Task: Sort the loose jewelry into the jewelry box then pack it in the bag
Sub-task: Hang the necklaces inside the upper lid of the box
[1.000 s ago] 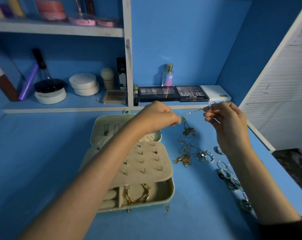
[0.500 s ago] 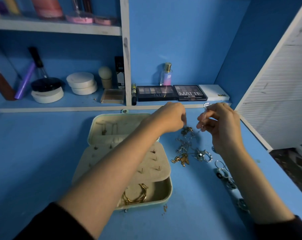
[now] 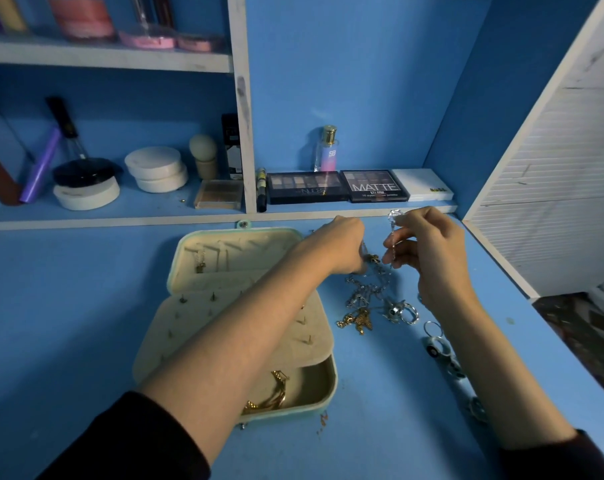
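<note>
My right hand [image 3: 428, 247] is grasping a thin silver chain [image 3: 392, 237] with a small clear pendant at its top. The thumb and fingers pinch it in two places, so it hangs almost straight down, with its long axis vertical. Its lower end runs into the tangled pile of gold and silver necklaces [image 3: 363, 303] on the blue table [image 3: 68, 306], just below both hands.

My left hand [image 3: 335, 247] is just beside the right one, with the fingers curled. It seems to pinch the silver chain where it meets the tangle, but the fingertips point away from me, so I cannot be fully sure.

The open mint-green jewelry box with beige lining [image 3: 311, 382] lies to the left of the pile, under my left forearm. A gold bracelet [image 3: 276, 393] is already in its lower tray.

I think the chain is not yet free from the pile. To store it I must carry it to the left, toward the hooks in the raised lid [image 3: 231, 251]; the left hand is nearer to them. I do not see any bag.
</note>
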Demonstrator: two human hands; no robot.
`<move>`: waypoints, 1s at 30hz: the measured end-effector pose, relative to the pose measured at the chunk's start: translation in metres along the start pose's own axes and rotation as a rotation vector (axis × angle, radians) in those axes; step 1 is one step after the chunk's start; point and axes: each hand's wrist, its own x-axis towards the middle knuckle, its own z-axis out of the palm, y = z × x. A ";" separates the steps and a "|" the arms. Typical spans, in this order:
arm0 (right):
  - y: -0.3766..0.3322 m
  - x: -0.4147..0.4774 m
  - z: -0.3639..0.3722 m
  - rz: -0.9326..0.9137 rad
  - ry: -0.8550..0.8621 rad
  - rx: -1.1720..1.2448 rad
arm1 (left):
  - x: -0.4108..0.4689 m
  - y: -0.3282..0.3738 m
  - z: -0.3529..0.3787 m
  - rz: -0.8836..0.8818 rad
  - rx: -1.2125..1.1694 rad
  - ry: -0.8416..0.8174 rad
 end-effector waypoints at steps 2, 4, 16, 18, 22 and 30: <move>0.002 0.000 0.001 0.007 -0.013 -0.023 | -0.001 -0.001 -0.002 0.007 0.005 0.006; 0.004 0.001 0.002 0.005 -0.035 -0.063 | -0.002 -0.002 -0.007 0.012 -0.030 0.042; 0.019 0.003 0.001 -0.294 -0.091 -0.908 | -0.028 -0.005 -0.052 0.039 -0.546 0.384; 0.014 0.003 0.001 -0.314 -0.196 -0.982 | -0.035 -0.006 -0.052 0.042 -0.641 0.366; -0.014 -0.007 0.014 -0.219 -0.403 -0.637 | -0.047 -0.011 -0.054 0.044 -0.678 0.358; -0.041 -0.013 0.055 -0.144 -0.498 -0.337 | -0.071 -0.035 -0.080 0.017 -0.656 0.404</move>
